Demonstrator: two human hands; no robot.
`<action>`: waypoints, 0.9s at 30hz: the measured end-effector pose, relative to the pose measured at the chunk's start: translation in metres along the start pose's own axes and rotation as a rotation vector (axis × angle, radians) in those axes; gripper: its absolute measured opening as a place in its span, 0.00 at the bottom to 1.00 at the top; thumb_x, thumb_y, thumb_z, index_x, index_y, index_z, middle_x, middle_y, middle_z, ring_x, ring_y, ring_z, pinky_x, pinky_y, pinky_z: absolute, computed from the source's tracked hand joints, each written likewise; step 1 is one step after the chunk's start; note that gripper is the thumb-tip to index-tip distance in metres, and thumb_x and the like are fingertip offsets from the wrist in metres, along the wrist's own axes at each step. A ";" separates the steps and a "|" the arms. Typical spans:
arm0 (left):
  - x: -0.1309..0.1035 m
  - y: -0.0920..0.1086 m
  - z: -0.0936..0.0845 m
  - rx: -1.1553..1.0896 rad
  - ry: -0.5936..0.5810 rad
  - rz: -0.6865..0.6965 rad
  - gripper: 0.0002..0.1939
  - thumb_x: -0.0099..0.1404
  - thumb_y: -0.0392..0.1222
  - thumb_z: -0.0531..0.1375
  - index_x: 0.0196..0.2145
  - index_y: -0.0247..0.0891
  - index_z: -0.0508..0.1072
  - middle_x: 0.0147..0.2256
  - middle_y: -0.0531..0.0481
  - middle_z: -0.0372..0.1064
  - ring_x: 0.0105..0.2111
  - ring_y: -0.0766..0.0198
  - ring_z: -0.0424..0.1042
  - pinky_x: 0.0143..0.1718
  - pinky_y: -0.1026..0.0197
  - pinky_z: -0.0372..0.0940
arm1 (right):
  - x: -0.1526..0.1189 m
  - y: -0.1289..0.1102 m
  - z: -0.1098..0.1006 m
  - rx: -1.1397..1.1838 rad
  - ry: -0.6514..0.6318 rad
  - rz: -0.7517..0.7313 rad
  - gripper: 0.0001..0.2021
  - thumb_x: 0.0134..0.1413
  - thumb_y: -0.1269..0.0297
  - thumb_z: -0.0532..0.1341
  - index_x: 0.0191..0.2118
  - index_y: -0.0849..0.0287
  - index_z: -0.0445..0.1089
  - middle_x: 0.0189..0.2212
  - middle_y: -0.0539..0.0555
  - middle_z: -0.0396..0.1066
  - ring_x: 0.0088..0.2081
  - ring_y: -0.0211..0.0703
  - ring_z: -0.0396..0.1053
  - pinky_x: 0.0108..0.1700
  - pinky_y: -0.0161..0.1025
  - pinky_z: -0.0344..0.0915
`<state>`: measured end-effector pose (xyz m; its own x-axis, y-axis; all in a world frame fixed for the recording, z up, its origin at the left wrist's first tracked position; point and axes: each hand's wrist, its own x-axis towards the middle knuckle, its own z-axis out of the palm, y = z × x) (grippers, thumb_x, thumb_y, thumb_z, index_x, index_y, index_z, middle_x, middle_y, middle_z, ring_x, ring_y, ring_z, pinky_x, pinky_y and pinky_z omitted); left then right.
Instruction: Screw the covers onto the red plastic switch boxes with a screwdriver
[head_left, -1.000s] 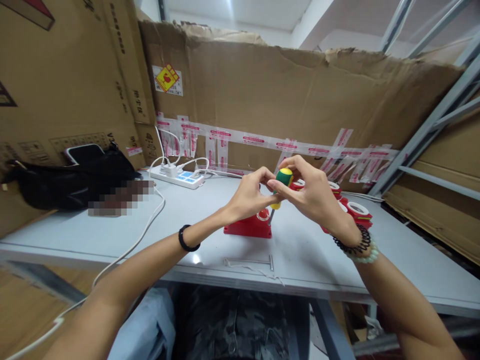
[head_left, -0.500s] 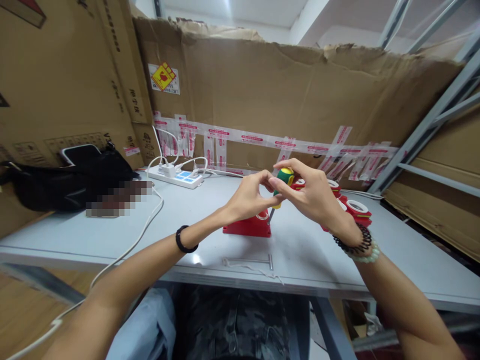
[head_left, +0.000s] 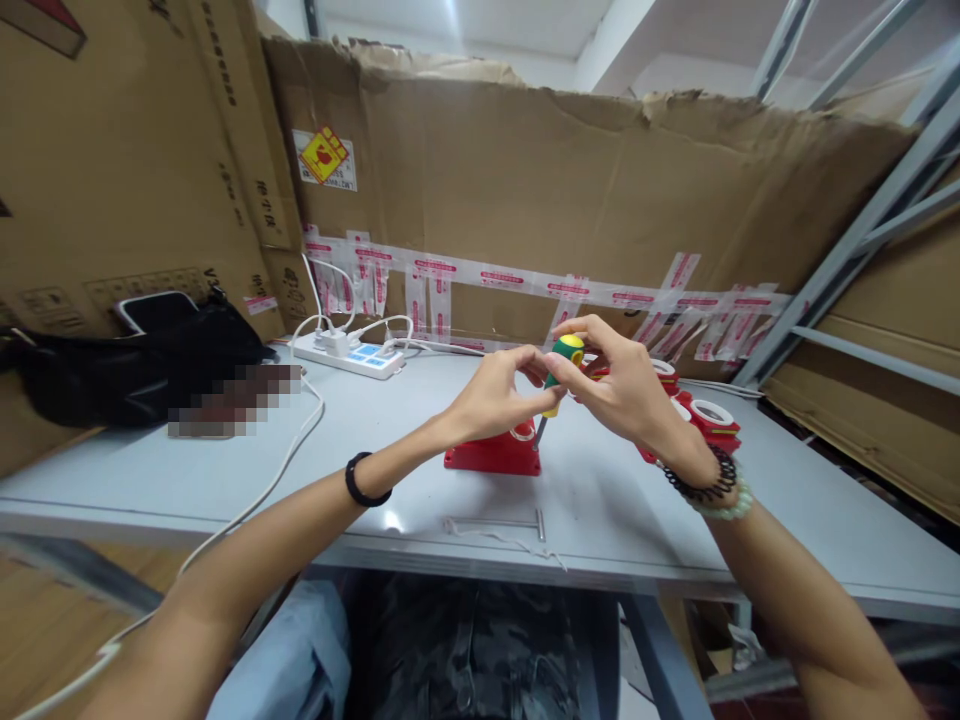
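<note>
From afar, I saw the left hand point(head_left: 491, 395) and right hand point(head_left: 626, 385) both gripping the screwdriver point(head_left: 570, 343), its shaft point(head_left: 541, 431) slanting down-left to the right end of the red base point(head_left: 491, 459).

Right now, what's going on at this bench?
A person has both hands on a green and yellow screwdriver: the left hand and the right hand meet around its handle. Its shaft slants down to the right end of a red part on the table. More red parts sit beyond the right hand.
</note>
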<state>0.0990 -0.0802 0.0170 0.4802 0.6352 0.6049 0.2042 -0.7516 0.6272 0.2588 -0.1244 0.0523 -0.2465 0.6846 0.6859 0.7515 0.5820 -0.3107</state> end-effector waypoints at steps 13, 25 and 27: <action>-0.002 -0.001 0.002 0.062 0.072 -0.001 0.10 0.54 0.44 0.63 0.29 0.35 0.69 0.28 0.53 0.71 0.30 0.66 0.69 0.32 0.64 0.62 | 0.002 0.005 0.006 0.017 0.068 -0.037 0.14 0.51 0.57 0.63 0.41 0.59 0.67 0.27 0.48 0.69 0.25 0.34 0.64 0.25 0.32 0.59; -0.014 -0.021 -0.013 0.375 -0.372 0.028 0.32 0.54 0.58 0.63 0.51 0.39 0.63 0.48 0.44 0.67 0.46 0.51 0.66 0.45 0.52 0.60 | 0.007 0.000 -0.001 0.065 -0.055 -0.016 0.13 0.50 0.58 0.64 0.39 0.58 0.65 0.28 0.49 0.70 0.25 0.35 0.65 0.28 0.33 0.61; -0.018 -0.034 -0.020 0.491 -0.566 -0.020 0.35 0.53 0.57 0.64 0.54 0.40 0.61 0.47 0.43 0.65 0.46 0.50 0.66 0.46 0.51 0.59 | 0.009 -0.002 0.001 0.037 -0.048 -0.021 0.13 0.50 0.57 0.64 0.37 0.58 0.63 0.26 0.47 0.68 0.23 0.33 0.62 0.27 0.33 0.59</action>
<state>0.0667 -0.0628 -0.0055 0.8108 0.5609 0.1672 0.5112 -0.8178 0.2644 0.2547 -0.1192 0.0584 -0.2918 0.6915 0.6609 0.7227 0.6120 -0.3213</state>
